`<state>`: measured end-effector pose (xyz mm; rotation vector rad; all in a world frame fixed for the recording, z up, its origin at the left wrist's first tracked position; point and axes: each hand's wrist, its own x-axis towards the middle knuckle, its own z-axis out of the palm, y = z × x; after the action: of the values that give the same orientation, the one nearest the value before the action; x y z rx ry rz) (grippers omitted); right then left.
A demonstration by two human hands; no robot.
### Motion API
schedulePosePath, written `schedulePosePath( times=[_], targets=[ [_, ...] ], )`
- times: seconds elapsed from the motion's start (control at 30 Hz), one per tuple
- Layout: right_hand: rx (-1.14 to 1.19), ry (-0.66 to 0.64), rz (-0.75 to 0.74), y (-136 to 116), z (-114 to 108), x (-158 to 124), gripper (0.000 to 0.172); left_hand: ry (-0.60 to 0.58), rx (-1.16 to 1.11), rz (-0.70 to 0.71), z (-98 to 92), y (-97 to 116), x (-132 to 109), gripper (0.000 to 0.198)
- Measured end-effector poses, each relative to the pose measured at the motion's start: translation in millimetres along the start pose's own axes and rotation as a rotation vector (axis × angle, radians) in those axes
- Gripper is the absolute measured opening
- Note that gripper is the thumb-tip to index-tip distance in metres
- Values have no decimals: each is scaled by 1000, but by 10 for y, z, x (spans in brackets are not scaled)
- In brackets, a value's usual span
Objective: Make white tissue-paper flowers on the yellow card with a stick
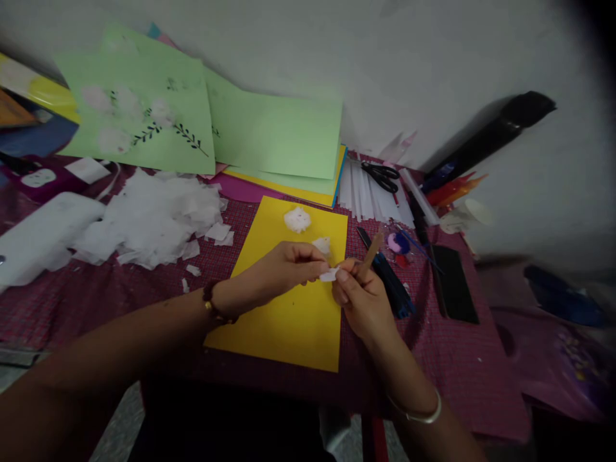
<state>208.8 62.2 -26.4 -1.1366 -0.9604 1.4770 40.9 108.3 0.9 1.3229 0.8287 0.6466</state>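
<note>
Reaching wrists: I have the left one, with its beaded bracelet (219, 309), over the left edge of the yellow sheet (289, 340); the right one, with its pale bangle (426, 416), sits nearer and to the right. I would keep both steady and let the fingertips do the fine work.
Yellow sheet: it lies flat on the cloth-covered tabletop (457, 378); I would work low over it, so a dropped scrap lands in reach.
Right hand: the right hand (368, 298) is closed narrow on the right end of the white piece (328, 275), with a wooden stick (369, 258) tucked in the same grip, slanting far and right. I would keep that stick from swinging into the work.
Left hand: the left hand (283, 268) is pinched narrow at the piece's left end.
White piece: it spans the two hands, above the right half of the sheet. It looks thin, so I judge a light, even pinch best; pulling could tear it. I cannot tell whether it is folded.
White tufts: the nearer tuft (322, 244) sits just beyond the left fingers, so I would lift those knuckles clear; the farther tuft (297, 219) lies near the far edge.
Paper heap: loose white scraps (154, 218) lie far left.
Scissors: the scissors (382, 176) rest far right on white strips (363, 199).
Green card: flowered, the card (183, 83) leans at the far left.
</note>
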Motion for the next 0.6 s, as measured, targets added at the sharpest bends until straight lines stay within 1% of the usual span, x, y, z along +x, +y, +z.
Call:
schedulePosePath(
  times=[0.1, 0.17, 0.33, 0.4, 0.5, 0.53, 0.6],
  targets=[
    [-52, -11, -17, 12, -21, -2, 23, -14, 24, -44, -17, 28, 3, 26],
    [-85, -14, -30, 16, -28, 0, 22, -29, 23, -73, -8, 42, 11, 26],
    [-138, -12, -40, 10, -18, 11, 20, -32, 26, -108, 23, 32, 28, 17],
    [-157, 33, -56, 11, -17, 12, 17, -31, -2, -107, 26, 21, 27, 15],
    [-188, 140, -117, -1, -18, 1, 15, 49, -20, -55, 26, 10, 21, 17],
    [-213, 147, -134, -13, -14, -6, 14, 87, -3, -25, 26, 6, 19, 18],
    [-296, 103, -148, -52, 7, -20, 15, 154, 56, 49, 30, -7, 17, 18]
  ],
)
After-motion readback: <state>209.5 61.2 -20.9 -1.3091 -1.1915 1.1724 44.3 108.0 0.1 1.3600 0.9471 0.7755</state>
